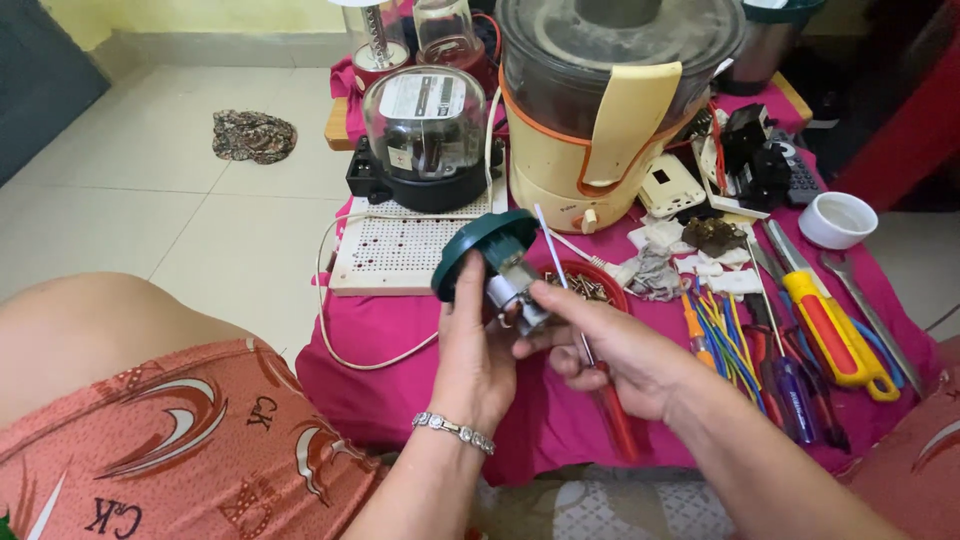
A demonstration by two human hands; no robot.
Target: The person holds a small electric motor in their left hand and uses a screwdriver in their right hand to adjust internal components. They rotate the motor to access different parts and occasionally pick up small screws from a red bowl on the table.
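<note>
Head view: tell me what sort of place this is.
Probably a home repair corner, set up on the floor: a pink cloth carries screwdrivers, a cream juicer and loose parts, while the left hand holds a small motor.

A cream food processor (590, 150) with an orange band stands on the pink-covered worktop (400, 350), beside a domed electric meter (428, 140). Right lie yellow-handled pliers (835, 330), a wrench (872, 310) and a white cup (837, 220).
</note>
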